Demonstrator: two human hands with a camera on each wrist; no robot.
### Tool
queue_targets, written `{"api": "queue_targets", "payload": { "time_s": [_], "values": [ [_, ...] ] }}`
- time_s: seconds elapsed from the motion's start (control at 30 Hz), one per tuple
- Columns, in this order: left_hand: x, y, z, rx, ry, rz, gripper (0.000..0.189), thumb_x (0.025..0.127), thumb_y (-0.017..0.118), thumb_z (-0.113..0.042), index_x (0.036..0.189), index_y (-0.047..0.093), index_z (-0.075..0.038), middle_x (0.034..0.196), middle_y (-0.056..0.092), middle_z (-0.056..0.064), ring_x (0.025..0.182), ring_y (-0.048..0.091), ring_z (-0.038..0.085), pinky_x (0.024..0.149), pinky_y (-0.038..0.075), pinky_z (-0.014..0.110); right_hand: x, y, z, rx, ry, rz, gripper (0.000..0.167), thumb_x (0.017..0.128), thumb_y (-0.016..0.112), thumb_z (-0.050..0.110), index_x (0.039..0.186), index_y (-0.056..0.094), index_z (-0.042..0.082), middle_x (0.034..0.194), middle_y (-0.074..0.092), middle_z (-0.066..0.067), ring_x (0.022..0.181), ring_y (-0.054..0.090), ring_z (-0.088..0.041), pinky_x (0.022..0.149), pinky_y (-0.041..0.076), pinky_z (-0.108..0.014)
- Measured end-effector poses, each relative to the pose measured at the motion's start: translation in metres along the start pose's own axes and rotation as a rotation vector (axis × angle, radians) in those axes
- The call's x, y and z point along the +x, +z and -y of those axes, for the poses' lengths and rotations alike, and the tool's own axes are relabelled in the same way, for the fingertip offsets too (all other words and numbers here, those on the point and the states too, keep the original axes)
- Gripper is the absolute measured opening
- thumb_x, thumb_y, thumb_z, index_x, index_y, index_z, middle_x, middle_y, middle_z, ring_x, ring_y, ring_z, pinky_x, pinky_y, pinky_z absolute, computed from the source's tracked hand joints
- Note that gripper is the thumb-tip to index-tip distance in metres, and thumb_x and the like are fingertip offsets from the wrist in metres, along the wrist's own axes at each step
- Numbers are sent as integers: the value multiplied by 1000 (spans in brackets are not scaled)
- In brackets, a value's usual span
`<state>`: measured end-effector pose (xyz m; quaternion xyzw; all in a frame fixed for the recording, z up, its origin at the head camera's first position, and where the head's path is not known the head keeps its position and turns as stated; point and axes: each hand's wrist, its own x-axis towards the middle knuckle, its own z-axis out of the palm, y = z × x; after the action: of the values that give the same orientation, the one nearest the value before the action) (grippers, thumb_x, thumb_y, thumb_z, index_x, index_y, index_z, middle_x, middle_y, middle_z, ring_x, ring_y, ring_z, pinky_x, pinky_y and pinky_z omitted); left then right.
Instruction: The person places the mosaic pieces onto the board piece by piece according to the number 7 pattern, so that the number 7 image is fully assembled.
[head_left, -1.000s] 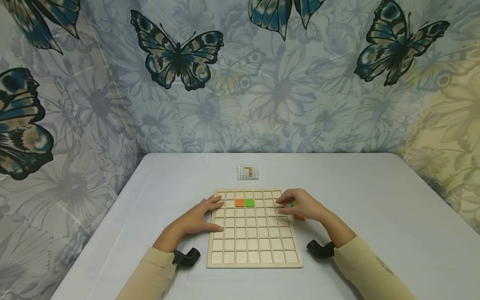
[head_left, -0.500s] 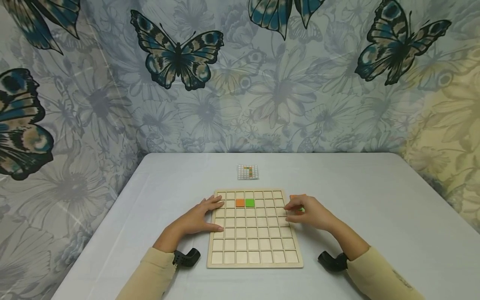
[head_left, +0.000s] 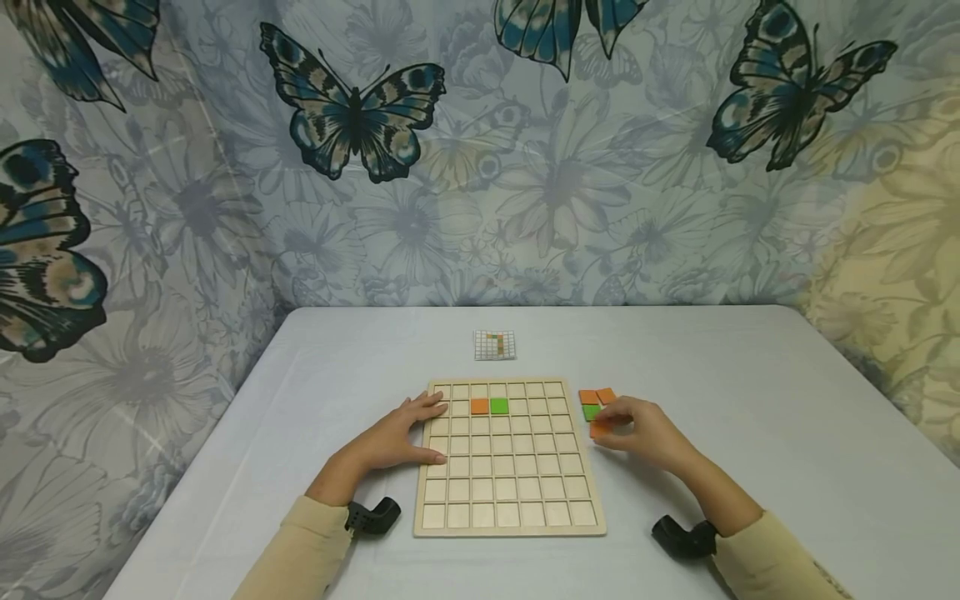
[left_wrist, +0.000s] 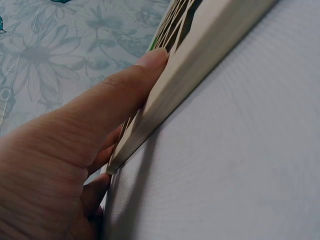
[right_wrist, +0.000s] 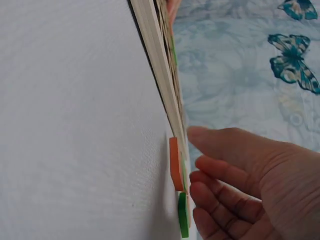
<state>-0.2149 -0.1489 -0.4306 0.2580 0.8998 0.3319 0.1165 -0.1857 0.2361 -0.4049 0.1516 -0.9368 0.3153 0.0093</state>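
A wooden grid board lies in the middle of the table, with an orange tile and a green tile side by side near its far edge. My left hand rests on the board's left edge, thumb and fingers spread; the thumb lies along the rim in the left wrist view. Beyond the right edge, my right hand hovers over loose tiles, partly hiding them, its thumb and fingers apart. Right by its fingertips are a loose orange tile and a loose green tile.
Two more orange tiles lie just past the right hand. A small card printed with a coloured grid pattern sits behind the board. Butterfly-patterned fabric hangs behind the white table.
My right hand has moved right and toward me, from over the board's right edge to the loose tiles, uncovering several of them. My left hand has stayed in place.
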Motion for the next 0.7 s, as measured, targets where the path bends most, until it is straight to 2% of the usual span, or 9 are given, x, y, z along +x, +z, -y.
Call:
{"api": "queue_targets", "payload": {
  "time_s": [0.23, 0.7],
  "values": [
    [0, 0, 0, 12, 10, 2, 83, 72, 76, -45, 141, 42, -16, 155, 25, 5, 143, 9, 38, 113, 13, 61, -1, 3, -8, -31, 34, -9, 23, 74, 76, 7, 95, 70, 4, 95, 67, -4, 89, 61, -20, 77, 52, -31],
    [2, 0, 2, 24, -1, -3, 83, 72, 77, -46, 141, 43, -16, 155, 25, 3, 144, 9, 37, 113, 15, 60, -2, 3, -9, -9, 23, -8, 20, 75, 75, 6, 94, 69, 2, 93, 67, -6, 85, 60, -18, 71, 52, -26]
  ]
}}
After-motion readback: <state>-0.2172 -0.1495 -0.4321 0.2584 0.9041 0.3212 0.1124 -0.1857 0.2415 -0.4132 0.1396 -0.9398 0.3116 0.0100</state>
